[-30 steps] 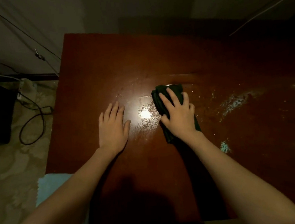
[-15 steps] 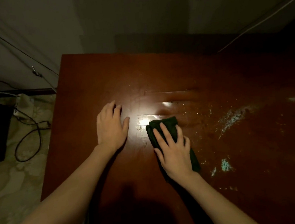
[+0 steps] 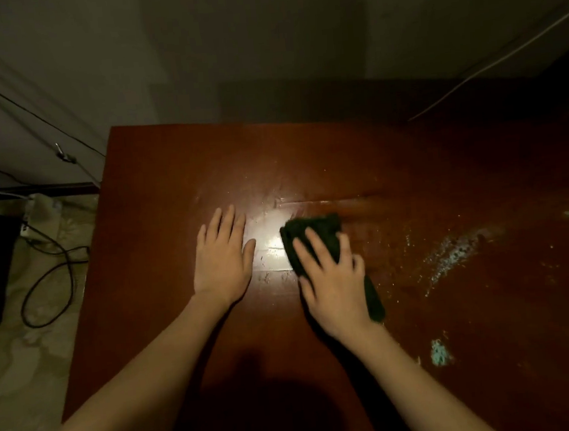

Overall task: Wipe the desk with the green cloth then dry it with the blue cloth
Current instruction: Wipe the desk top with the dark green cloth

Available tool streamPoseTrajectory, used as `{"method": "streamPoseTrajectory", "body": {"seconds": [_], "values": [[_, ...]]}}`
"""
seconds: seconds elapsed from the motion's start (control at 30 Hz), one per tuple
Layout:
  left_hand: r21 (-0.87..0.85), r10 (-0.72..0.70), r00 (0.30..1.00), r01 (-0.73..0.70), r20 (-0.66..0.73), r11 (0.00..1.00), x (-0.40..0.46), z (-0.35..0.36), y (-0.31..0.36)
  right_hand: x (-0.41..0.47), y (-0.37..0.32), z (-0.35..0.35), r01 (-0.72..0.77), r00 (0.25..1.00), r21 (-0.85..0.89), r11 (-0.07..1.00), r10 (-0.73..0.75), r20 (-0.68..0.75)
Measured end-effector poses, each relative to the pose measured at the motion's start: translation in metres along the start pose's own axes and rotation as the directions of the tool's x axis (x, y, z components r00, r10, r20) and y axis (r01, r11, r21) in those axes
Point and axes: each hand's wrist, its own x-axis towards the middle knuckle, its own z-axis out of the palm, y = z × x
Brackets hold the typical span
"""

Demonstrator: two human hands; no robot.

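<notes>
Mid-wipe: right hand (image 3: 333, 279) pressing green cloth (image 3: 315, 233) flat-fingered on desk (image 3: 168, 163); left hand (image 3: 223, 258) spread flat. Pale smears (image 3: 451, 255) remaining rightward; drying not begun, blue cloth unseen.

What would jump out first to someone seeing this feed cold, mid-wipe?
First, the bright glare on the wet middle of the red-brown desk, right between the two hands. Next, the right hand pressing the dark green cloth flat beside that shine, while the left hand lies flat on the wood. Then the pale speckled smears to the right, and a small bluish patch nearer the front edge.
</notes>
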Motion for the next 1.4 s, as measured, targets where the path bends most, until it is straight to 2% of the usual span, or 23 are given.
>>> {"method": "streamPoseTrajectory", "body": {"seconds": [0.13, 0.3, 0.4, 0.63, 0.67, 0.73, 0.83, 0.9, 0.97, 1.07, 1.13, 1.2, 1.3, 1.4], "values": [[0.053, -0.011, 0.999, 0.009, 0.035, 0.999, 0.0, -0.002, 0.004, 0.008, -0.007, 0.003, 0.065, 0.997, -0.036, 0.997, -0.064, 0.036], [0.043, -0.023, 0.999, 0.022, 0.028, 0.999, 0.002, -0.002, 0.003, 0.103, -0.015, -0.003, 0.014, 0.997, -0.033, 0.999, -0.012, 0.081], [0.039, -0.026, 1.0, 0.026, -0.004, 0.999, 0.003, -0.001, 0.003, 0.149, -0.016, -0.005, 0.041, 0.995, -0.064, 0.997, -0.035, 0.099], [0.062, -0.026, 0.999, 0.027, -0.018, 0.998, 0.003, 0.002, 0.002, 0.19, -0.036, -0.007, -0.026, 0.993, -0.008, 1.0, 0.027, 0.119], [0.07, -0.02, 1.0, 0.022, -0.022, 0.997, 0.003, 0.002, 0.002, 0.192, -0.04, -0.008, 0.002, 0.993, -0.003, 1.0, -0.001, 0.122], [0.082, -0.012, 1.0, 0.014, -0.026, 0.996, 0.004, 0.002, 0.002, 0.196, -0.047, -0.007, 0.153, 0.981, -0.009, 0.988, -0.151, 0.119], [0.088, -0.017, 0.999, 0.019, -0.033, 0.996, 0.004, 0.004, 0.001, 0.194, -0.045, -0.005, 0.414, 0.907, -0.069, 0.908, -0.404, 0.122], [0.082, -0.015, 0.999, 0.018, -0.031, 0.996, 0.003, 0.005, 0.0, 0.197, -0.037, -0.005, 0.452, 0.889, -0.071, 0.889, -0.442, 0.124], [0.067, -0.007, 0.999, 0.01, -0.048, 0.998, 0.002, 0.005, 0.0, 0.206, -0.021, -0.007, 0.349, 0.932, -0.04, 0.936, -0.342, 0.12], [0.042, -0.005, 0.997, 0.008, -0.072, 0.999, 0.002, 0.003, 0.0, 0.22, 0.02, -0.015, 0.023, 0.997, -0.006, 1.0, -0.022, 0.068], [0.051, -0.002, 0.997, 0.007, -0.083, 0.999, 0.002, 0.004, -0.001, 0.22, 0.045, -0.02, -0.184, 0.981, 0.003, 0.983, 0.184, 0.056], [0.069, -0.001, 0.997, 0.006, -0.076, 0.998, 0.003, 0.004, -0.001, 0.216, 0.05, -0.022, -0.294, 0.954, -0.014, 0.956, 0.295, 0.06], [0.082, -0.001, 0.999, 0.005, -0.052, 0.997, 0.003, 0.004, 0.0, 0.209, 0.024, -0.02, -0.262, 0.963, -0.011, 0.965, 0.262, 0.058], [0.082, -0.003, 0.999, 0.007, -0.047, 0.997, 0.004, 0.006, -0.001, 0.193, -0.024, -0.011, 0.01, 0.994, -0.014, 1.0, -0.008, 0.109]]}}
